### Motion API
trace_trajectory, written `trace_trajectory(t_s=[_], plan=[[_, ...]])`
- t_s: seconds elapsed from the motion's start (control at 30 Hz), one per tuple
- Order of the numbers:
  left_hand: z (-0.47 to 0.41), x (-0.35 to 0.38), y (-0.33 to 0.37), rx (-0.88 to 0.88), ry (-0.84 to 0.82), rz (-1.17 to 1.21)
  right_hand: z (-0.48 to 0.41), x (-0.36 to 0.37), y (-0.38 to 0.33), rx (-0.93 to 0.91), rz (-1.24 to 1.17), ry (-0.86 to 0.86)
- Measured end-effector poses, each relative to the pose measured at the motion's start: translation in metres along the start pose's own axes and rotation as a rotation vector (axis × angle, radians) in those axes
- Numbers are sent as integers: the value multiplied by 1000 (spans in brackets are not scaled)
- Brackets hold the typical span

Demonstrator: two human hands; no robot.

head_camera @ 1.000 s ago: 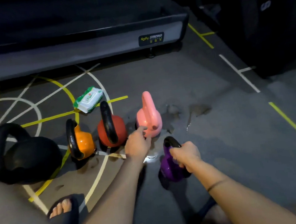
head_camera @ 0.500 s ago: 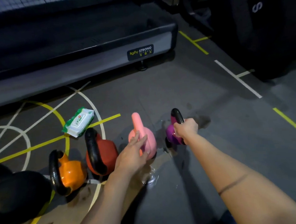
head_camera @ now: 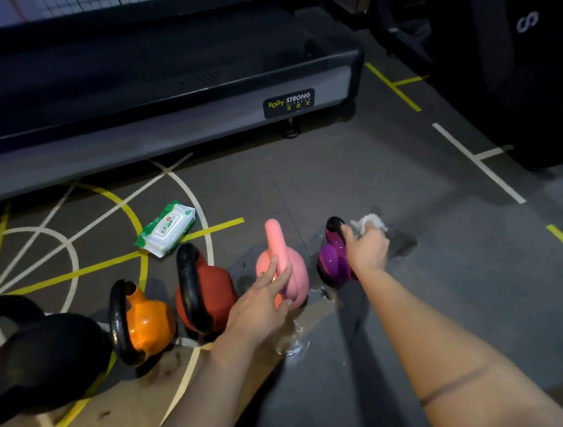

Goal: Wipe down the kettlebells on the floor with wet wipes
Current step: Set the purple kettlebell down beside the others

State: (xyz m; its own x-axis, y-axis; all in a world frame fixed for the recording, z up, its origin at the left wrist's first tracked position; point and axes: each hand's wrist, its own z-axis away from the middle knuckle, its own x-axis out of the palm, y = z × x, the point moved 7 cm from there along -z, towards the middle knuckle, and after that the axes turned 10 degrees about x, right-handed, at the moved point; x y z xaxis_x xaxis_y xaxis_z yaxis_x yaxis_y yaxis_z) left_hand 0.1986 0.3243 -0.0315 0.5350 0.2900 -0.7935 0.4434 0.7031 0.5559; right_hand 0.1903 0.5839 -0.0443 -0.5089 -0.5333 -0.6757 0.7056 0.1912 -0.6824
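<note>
Head view: the right hand point(head_camera: 368, 249), its grip curled round a crumpled white wet wipe point(head_camera: 369, 221), presses at the top of the small glossy purple kettlebell point(head_camera: 331, 262) on the floor point(head_camera: 450, 266). The left hand point(head_camera: 258, 306), fingers straight, rests on the pink kettlebell point(head_camera: 297, 263) alongside. Best to wrap the handle fully, then rub the body.

Grey floor point(head_camera: 465, 247) (yellow/white lines, wet patches) w/ row of kettlebells point(head_camera: 208, 289); wipes pack point(head_camera: 165, 227) behind, nr treadmill base point(head_camera: 162, 135).
</note>
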Motion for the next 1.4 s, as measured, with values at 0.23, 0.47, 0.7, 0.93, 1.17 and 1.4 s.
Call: trace_trajectory(t_s=[0.23,0.47,0.7,0.93,1.17,1.4], plan=[[15,-29,-12,-168,373,467,103,5,-66,-379,-16,-123],[83,-136,-45,-221,735,1107,244,50,-166,-685,5,-562],[222,-217,-135,-289,875,1069,371,120,-244,-902,68,-730],[409,-237,-291,-756,1303,1045,549,252,-278,-986,199,-1017],[567,-263,-447,-1020,1505,926,673,332,-308,-1133,300,-1072],[610,-379,-510,-1075,1623,653,717,374,-353,-1231,339,-1004]])
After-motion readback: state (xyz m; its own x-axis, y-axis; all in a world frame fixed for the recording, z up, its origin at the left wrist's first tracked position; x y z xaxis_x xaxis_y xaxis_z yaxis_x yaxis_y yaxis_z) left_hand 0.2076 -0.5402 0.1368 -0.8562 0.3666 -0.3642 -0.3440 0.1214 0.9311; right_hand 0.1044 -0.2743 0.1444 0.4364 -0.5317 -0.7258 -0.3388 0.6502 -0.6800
